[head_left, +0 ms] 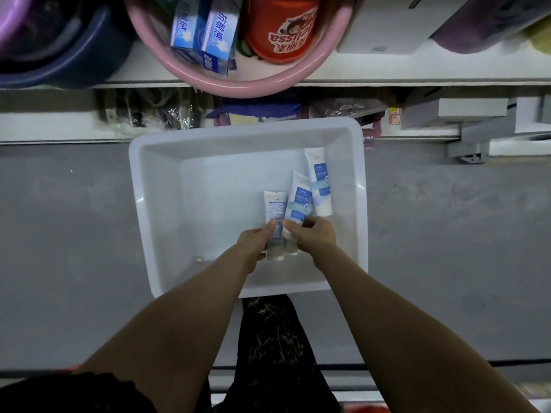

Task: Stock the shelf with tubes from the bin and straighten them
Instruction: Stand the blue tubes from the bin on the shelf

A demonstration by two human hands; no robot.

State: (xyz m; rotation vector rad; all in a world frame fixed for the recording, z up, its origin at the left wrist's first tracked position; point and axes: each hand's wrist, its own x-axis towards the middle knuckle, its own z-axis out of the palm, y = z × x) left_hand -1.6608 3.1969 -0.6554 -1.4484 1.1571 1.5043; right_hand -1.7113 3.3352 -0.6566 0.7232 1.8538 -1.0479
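Observation:
A white plastic bin (155,186) sits on the grey floor below the shelf. Three white-and-blue tubes lie in its right half. My left hand (253,241) grips the lower end of the left tube (275,205). My right hand (316,234) grips the lower end of the middle tube (299,201). The third tube (319,180) lies free, further right and further back, touching neither hand. The caps of the two held tubes show between my wrists.
The white shelf (387,67) runs across the top, holding a pink basin (208,81) with blue toothpaste boxes (205,34) and a red container (280,28), and a dark blue basin (59,55) at left. Bagged goods fill the lower shelf. Grey floor surrounds the bin.

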